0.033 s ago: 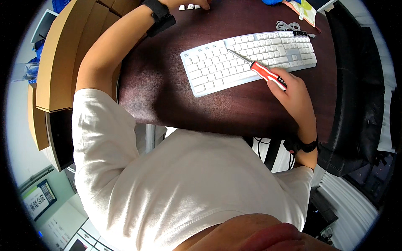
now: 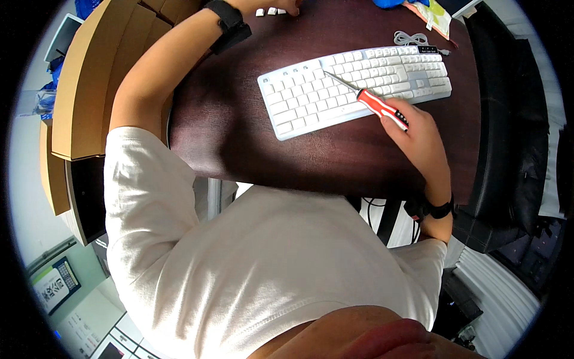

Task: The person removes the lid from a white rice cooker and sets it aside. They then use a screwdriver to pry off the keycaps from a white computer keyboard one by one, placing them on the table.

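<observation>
A white keyboard [image 2: 311,113] lies slightly tilted on the dark brown table. Along its upper left row, several key spots show bare sockets without caps. My right hand [image 2: 423,134] wraps round the red, white and black handle of a screwdriver [image 2: 375,103]; its thin metal shaft points up and left, with the tip at the upper row of keys beside the bare sockets. At the top edge of the view, my left hand [image 2: 292,5] is mostly cut off, its fingertips drawn together on the table beside small white keycaps [image 2: 272,11]. Whatever they pinch is hidden.
A coiled grey cable [image 2: 411,39] sits behind the keyboard. Cardboard boxes [image 2: 89,78] stand along the left. A colourful packet [image 2: 435,18] lies at the far right of the table. A black padded chair [image 2: 508,119] stands against the right edge.
</observation>
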The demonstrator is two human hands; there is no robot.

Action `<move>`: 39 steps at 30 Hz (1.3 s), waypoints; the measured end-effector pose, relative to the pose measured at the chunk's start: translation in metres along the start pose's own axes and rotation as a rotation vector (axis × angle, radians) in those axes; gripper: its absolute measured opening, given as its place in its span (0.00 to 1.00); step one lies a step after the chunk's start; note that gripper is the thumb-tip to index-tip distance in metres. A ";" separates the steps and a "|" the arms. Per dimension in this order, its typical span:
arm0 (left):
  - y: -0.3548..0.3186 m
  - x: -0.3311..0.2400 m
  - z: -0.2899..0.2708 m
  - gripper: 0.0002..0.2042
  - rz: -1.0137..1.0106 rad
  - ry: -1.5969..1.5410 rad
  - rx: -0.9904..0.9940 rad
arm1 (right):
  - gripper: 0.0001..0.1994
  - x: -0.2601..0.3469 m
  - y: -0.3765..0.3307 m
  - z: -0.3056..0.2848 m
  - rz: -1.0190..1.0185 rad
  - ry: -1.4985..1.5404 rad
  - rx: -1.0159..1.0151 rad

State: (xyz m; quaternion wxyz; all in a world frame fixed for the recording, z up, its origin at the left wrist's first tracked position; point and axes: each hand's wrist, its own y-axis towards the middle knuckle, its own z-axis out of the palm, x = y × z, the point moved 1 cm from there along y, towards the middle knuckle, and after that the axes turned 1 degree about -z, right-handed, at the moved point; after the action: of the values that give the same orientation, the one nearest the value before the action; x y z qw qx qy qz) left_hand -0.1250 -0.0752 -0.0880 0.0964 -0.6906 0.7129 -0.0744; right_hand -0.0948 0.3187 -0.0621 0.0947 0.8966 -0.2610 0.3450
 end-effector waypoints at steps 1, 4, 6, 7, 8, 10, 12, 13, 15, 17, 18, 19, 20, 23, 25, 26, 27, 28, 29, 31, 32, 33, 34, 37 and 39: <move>0.002 0.003 0.008 0.15 0.012 0.023 -0.040 | 0.15 0.000 -0.001 0.001 -0.007 0.004 -0.010; 0.010 0.026 0.033 0.15 0.045 0.072 -0.127 | 0.14 0.000 -0.002 0.004 -0.029 0.016 -0.025; 0.013 0.031 0.036 0.13 0.082 0.083 -0.140 | 0.14 0.000 -0.003 0.004 -0.028 0.025 -0.028; 0.015 0.033 0.036 0.13 0.068 0.082 -0.117 | 0.15 0.000 -0.004 0.003 -0.025 0.007 -0.022; 0.016 0.035 0.035 0.12 0.053 0.081 -0.095 | 0.15 0.001 -0.005 0.003 -0.023 -0.010 -0.014; 0.017 0.034 0.033 0.12 0.027 0.079 -0.078 | 0.15 -0.001 -0.006 0.003 -0.028 -0.046 -0.014; 0.014 0.031 0.034 0.12 0.001 0.074 -0.087 | 0.16 -0.011 -0.008 0.008 -0.045 -0.083 -0.021; 0.014 0.030 0.034 0.11 0.004 0.080 -0.086 | 0.16 -0.013 -0.008 0.010 -0.053 -0.083 -0.018; 0.012 0.033 0.036 0.11 0.005 0.091 -0.082 | 0.17 -0.016 -0.008 0.014 -0.073 -0.082 -0.007; 0.010 0.033 0.036 0.11 -0.010 0.095 -0.071 | 0.17 -0.019 -0.008 0.016 -0.082 -0.087 -0.019; 0.009 0.032 0.036 0.11 -0.016 0.097 -0.066 | 0.17 -0.020 -0.008 0.017 -0.085 -0.089 -0.026; 0.008 0.031 0.035 0.11 -0.011 0.094 -0.071 | 0.17 -0.020 -0.008 0.017 -0.076 -0.087 -0.024; 0.007 0.030 0.034 0.12 -0.007 0.090 -0.076 | 0.17 -0.021 -0.008 0.017 -0.067 -0.085 -0.022; 0.007 0.026 0.034 0.12 -0.027 0.119 -0.051 | 0.17 -0.020 -0.008 0.018 -0.053 -0.082 -0.021; 0.007 0.026 0.035 0.12 -0.027 0.124 -0.060 | 0.17 -0.020 -0.007 0.019 -0.046 -0.083 -0.015; 0.006 0.027 0.036 0.12 -0.017 0.115 -0.083 | 0.17 -0.020 -0.007 0.019 -0.042 -0.083 -0.009; 0.006 0.029 0.037 0.12 -0.008 0.107 -0.107 | 0.17 -0.020 -0.007 0.019 -0.041 -0.083 -0.004; 0.005 0.031 0.039 0.12 0.008 0.101 -0.129 | 0.17 -0.021 -0.007 0.019 -0.044 -0.080 -0.010; 0.003 0.030 0.038 0.13 0.026 0.093 -0.150 | 0.17 -0.021 -0.007 0.020 -0.045 -0.078 -0.017; 0.002 0.030 0.036 0.13 -0.007 0.075 -0.118 | 0.17 -0.021 -0.007 0.020 -0.052 -0.059 -0.027; 0.002 0.017 0.023 0.14 -0.042 0.064 -0.066 | 0.17 -0.022 -0.009 0.019 -0.044 -0.047 -0.039; -0.001 0.008 0.016 0.15 -0.086 0.054 -0.012 | 0.16 -0.023 -0.010 0.018 -0.044 -0.032 -0.046; -0.006 0.002 0.015 0.14 -0.047 0.092 -0.093 | 0.16 -0.025 -0.012 0.017 -0.050 -0.039 -0.061; -0.028 -0.016 0.017 0.13 0.032 0.091 -0.245 | 0.15 -0.035 -0.013 0.014 -0.065 -0.066 -0.090; -0.041 -0.044 0.010 0.14 0.074 -0.045 -0.231 | 0.15 -0.042 -0.015 0.012 -0.046 -0.095 -0.123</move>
State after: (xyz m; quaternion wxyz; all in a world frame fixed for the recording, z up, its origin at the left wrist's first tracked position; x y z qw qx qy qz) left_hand -0.0820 -0.0324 -0.0862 0.0351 -0.6716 0.7395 0.0275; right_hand -0.1065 0.3444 -0.0986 0.1448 0.9103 -0.2651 0.2830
